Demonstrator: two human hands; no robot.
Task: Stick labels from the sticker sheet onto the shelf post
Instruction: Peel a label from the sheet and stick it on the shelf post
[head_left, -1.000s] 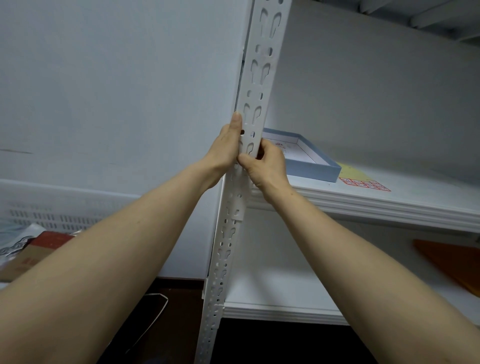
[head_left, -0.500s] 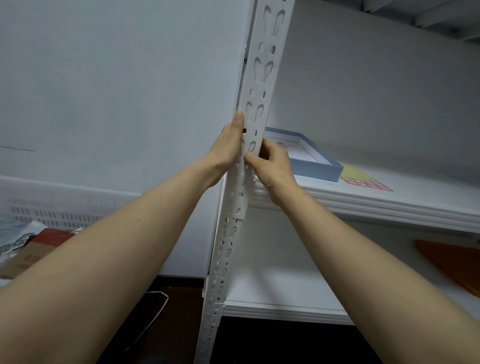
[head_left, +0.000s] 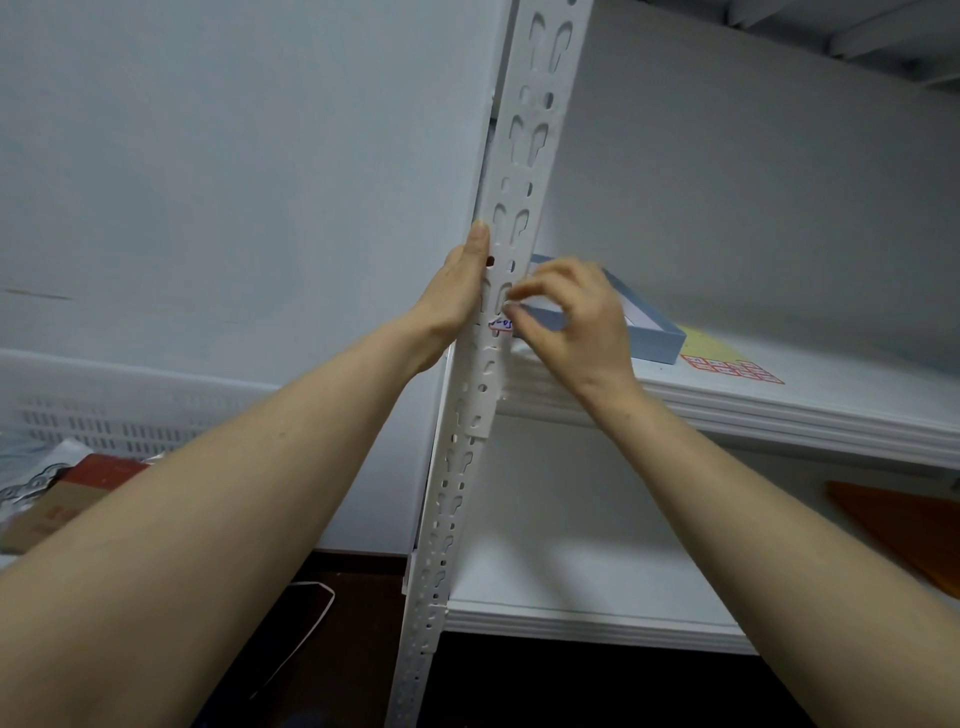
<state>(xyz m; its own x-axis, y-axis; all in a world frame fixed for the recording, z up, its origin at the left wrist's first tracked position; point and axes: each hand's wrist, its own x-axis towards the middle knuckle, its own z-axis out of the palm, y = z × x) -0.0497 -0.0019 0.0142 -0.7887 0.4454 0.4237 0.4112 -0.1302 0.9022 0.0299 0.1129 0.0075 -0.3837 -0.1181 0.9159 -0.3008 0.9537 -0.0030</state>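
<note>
The left hand (head_left: 457, 296) is pressing straight fingers against the shelf post (head_left: 519, 171) at its left edge to steady it, while the loosely curled, empty right hand (head_left: 576, 322) is hovering beside the label (head_left: 500, 325) stuck on its face.

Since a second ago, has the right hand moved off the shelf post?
Yes. The right hand has drawn back rightward from the shelf post, toward the blue tray, uncovering a label stuck on the post's face.

label (head_left: 501, 325) on shelf post (head_left: 524, 156), box (head_left: 655, 340) and sticker sheet (head_left: 732, 368) on shelf (head_left: 779, 413) right of it
</note>
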